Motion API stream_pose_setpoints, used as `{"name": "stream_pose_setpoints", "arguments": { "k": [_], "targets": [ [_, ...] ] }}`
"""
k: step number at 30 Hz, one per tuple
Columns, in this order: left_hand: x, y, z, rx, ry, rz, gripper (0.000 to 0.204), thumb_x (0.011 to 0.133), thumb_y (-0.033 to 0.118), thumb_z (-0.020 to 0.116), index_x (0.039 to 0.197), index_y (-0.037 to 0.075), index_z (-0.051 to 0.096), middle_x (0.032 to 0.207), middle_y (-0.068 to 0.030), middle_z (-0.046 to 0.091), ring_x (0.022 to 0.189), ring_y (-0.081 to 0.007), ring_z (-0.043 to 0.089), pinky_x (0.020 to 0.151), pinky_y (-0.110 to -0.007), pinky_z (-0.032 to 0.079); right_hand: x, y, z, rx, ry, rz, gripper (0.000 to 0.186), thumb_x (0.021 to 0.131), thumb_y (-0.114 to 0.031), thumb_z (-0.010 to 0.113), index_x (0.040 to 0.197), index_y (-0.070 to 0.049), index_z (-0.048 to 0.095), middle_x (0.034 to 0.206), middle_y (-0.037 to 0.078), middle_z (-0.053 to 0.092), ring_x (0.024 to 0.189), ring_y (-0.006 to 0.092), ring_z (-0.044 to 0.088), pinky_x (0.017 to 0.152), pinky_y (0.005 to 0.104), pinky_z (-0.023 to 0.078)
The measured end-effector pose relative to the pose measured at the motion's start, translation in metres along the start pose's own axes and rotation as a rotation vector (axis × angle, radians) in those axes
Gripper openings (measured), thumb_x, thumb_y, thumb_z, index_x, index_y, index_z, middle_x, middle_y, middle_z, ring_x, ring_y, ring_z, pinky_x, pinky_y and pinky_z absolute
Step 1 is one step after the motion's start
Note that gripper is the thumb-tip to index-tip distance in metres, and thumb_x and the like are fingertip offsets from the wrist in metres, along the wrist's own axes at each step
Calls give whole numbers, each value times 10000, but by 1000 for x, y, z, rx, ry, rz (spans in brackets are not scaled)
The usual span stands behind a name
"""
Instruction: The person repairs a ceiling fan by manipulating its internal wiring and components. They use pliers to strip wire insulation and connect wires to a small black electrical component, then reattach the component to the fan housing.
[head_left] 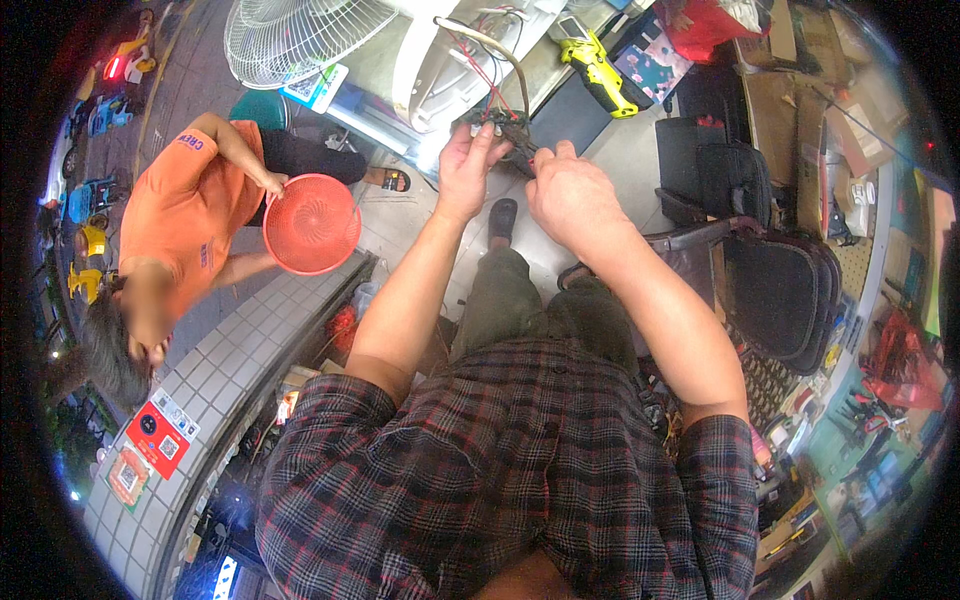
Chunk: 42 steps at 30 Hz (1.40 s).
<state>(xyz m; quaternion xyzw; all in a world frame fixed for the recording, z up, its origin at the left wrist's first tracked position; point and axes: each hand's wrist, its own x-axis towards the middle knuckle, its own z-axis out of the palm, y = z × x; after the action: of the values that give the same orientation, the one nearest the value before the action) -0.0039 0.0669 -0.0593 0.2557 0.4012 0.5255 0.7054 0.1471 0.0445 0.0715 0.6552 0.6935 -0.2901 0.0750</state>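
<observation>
My left hand (470, 172) pinches a small dark part with wires (487, 122), which looks like a circuit board, at the front of the worktable. Red and pale wires (487, 82) run from it up to the opened white body (425, 75) of an electric fan, whose round wire grille (300, 40) lies at the far left. My right hand (575, 197) is closed round a dark hand tool with a bit of red (523, 157), probably pliers. Its tip is at the wired part; my fingers hide most of it.
A yellow-green handheld device (600, 75) lies right of the fan. At left, a person in an orange shirt (170, 200) holds a red plastic basket (312, 225) beside a tiled ledge (225, 365). A dark chair (780, 290) and cardboard boxes (785, 120) stand at right.
</observation>
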Motion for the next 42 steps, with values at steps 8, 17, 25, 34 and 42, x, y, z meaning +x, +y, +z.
{"name": "stream_pose_setpoints", "arguments": {
  "k": [8, 17, 25, 34, 42],
  "targets": [
    [0, -4, 6, 117, 38, 46, 238, 1042, 218, 584, 1092, -15, 572, 1047, -92, 665, 956, -156, 665, 862, -330, 595, 9, 14, 10, 223, -19, -2, 345, 882, -231, 548, 1072, 46, 629, 1147, 280, 624, 1005, 433, 659, 939, 495, 523],
    [0, -8, 1, 162, 15, 82, 231, 1042, 155, 567, 1186, -19, 524, 1120, -97, 635, 1027, -176, 649, 916, -356, 589, -11, 18, -3, 102, 72, -17, 319, 877, -201, 537, 1067, 32, 644, 1126, 257, 636, 1051, 405, 648, 959, 488, 510],
    [3, 0, 5, 60, -28, 36, 322, 1028, 94, 563, 1313, 24, 431, 1236, -114, 582, 1143, -226, 613, 980, -397, 561, -7, 36, 6, 1548, -443, 214, 310, 945, -242, 510, 1048, 15, 648, 1124, 200, 674, 1113, 361, 669, 962, 453, 537],
    [2, 3, -3, 5, -29, -66, 342, 1002, 98, 606, 1311, 62, 462, 1242, -107, 590, 1136, -212, 612, 1013, -400, 499, -3, 33, 29, 2336, -686, 189, 326, 919, -231, 490, 1071, 12, 647, 1163, 213, 678, 1183, 432, 625, 1059, 529, 469],
    [4, 3, -6, -35, -62, -56, 342, 995, 65, 593, 1307, 45, 456, 1209, -110, 600, 1128, -228, 613, 1003, -420, 499, -4, 25, 24, 2418, -675, 226, 370, 923, -204, 471, 1155, 48, 610, 1191, 242, 666, 1203, 446, 607, 1025, 517, 495]
  ]
}}
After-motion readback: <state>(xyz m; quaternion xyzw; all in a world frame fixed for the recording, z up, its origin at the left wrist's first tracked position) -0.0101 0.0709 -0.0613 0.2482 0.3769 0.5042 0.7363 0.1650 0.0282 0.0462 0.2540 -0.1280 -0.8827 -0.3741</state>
